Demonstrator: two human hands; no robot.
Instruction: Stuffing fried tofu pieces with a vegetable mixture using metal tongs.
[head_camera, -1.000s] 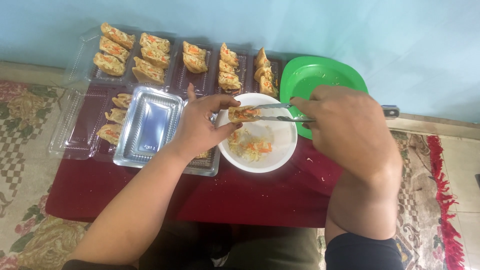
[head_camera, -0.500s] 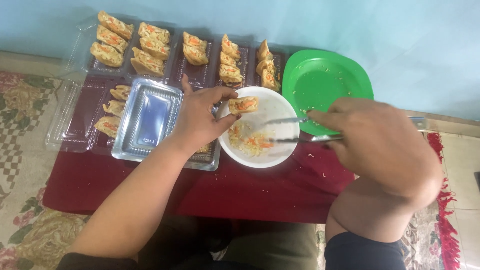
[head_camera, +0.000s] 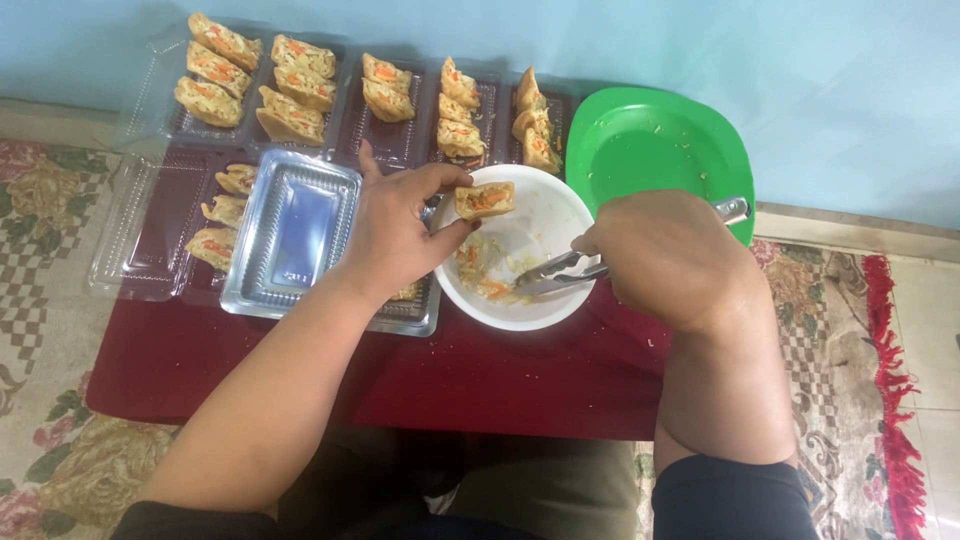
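Left hand (head_camera: 395, 235) fingers now pinch the stuffed pastry piece (head_camera: 485, 199) higher over the white bowl (head_camera: 545, 225) near the bench's back edge, while right hand (head_camera: 672, 258), closed on metal tongs (head_camera: 560, 272), has dropped their tips into the filling, so stuffing looks underway.
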